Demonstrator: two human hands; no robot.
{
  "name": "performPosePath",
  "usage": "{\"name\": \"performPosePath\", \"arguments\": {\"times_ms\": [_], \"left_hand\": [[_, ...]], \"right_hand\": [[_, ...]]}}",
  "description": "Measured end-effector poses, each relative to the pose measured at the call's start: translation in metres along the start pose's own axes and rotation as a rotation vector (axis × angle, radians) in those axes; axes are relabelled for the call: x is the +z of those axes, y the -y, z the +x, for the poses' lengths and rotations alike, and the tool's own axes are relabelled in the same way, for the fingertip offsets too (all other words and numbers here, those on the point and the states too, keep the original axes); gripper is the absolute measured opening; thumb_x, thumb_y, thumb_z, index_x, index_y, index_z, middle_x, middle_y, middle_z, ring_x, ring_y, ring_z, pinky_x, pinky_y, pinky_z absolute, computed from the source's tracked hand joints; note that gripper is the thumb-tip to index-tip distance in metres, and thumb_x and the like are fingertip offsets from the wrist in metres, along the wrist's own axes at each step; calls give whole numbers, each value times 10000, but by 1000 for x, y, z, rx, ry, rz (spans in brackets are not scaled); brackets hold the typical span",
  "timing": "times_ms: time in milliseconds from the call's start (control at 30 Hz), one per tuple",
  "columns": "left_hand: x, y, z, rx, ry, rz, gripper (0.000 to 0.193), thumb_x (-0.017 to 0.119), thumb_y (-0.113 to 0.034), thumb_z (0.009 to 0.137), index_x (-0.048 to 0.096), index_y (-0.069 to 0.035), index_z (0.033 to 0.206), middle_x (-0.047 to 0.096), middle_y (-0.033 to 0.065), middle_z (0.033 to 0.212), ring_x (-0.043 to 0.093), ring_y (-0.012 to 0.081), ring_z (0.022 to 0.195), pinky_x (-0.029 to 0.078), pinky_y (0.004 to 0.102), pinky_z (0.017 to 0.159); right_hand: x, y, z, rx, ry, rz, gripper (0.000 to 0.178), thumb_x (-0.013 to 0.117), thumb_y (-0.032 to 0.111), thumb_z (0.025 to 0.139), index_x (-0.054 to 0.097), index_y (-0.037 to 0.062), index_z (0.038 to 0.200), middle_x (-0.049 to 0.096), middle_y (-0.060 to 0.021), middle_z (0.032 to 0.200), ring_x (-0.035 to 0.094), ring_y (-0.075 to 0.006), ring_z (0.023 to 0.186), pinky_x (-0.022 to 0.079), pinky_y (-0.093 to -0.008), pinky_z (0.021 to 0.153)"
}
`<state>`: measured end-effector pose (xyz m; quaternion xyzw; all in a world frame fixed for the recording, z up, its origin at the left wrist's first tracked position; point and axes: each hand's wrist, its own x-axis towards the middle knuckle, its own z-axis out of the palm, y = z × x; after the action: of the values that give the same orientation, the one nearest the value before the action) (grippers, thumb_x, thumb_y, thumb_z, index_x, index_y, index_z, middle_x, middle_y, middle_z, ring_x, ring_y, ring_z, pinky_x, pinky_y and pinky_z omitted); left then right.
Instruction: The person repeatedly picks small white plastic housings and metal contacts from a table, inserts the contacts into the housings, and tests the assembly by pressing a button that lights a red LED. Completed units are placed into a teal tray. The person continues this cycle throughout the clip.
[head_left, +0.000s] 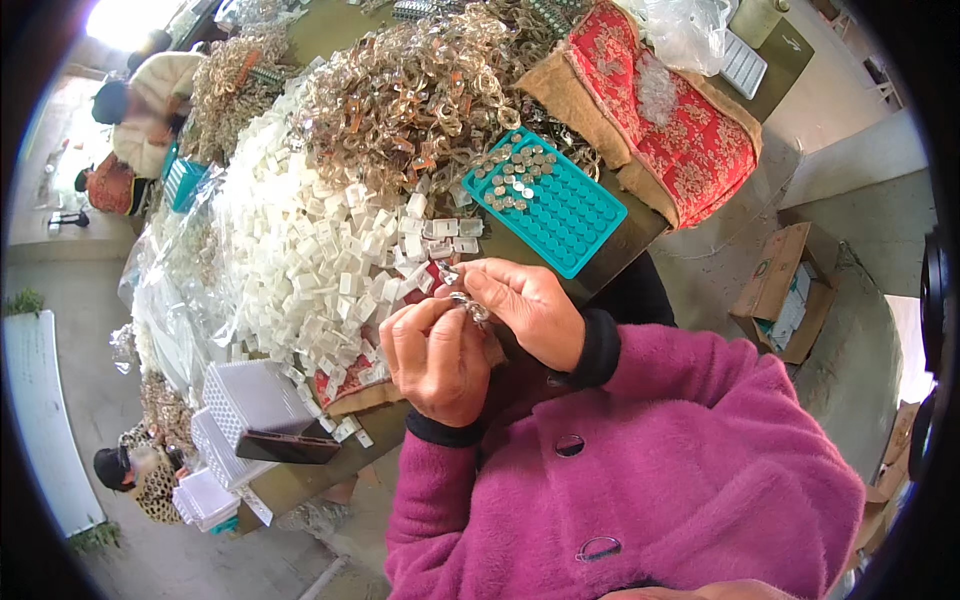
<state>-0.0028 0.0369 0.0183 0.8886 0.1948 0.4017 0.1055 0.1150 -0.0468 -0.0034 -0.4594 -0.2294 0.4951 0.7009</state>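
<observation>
My left hand [437,362] and right hand [530,308] pinch a small shiny silvery piece [472,309] beside white plastic boxes [310,240] heaped on the olive-green desk [328,34]; an open brown cardboard box [768,272] stands on the grey floor [850,325].

An olive table [322,36] carries, clocked from view centre: heaped white plastic pieces [310,225], 10 o'clock; heaped shiny parts [425,85], 12 o'clock; teal tray [570,225], between 1 and 2; red cloth pad [700,150], 2; white racks [262,395], 8.
</observation>
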Motion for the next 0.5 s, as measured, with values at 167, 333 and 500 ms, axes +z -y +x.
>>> {"name": "performPosePath", "arguments": {"times_ms": [167, 333, 500], "left_hand": [[-15, -10, -2, -65, 145, -119, 247, 792, 25, 779, 749, -20, 1018, 683, 108, 1106, 649, 281, 910, 549, 392, 794], [-30, -2, 3, -347, 133, -484, 250, 762, 25, 868, 761, -32, 1112, 712, 120, 1113, 694, 240, 949, 575, 321, 783], [-35, 10, -2, -284, 235, -544, 192, 769, 36, 859, 765, -32, 1038, 727, 119, 992, 717, 230, 912, 579, 324, 779]], "right_hand": [[-1, -3, 6, 79, -41, 92, 225, 610, 157, 1064, 692, -33, 1151, 719, -32, 1056, 639, -76, 994, 526, -244, 866], [-8, -1, -5, -116, 145, -366, 155, 634, 129, 1001, 678, -5, 1065, 711, -107, 883, 647, -149, 824, 530, -328, 764], [-13, 14, -10, -277, 293, -645, 169, 665, 112, 938, 668, -4, 1061, 686, -198, 949, 692, -324, 868, 539, -406, 781]]}}
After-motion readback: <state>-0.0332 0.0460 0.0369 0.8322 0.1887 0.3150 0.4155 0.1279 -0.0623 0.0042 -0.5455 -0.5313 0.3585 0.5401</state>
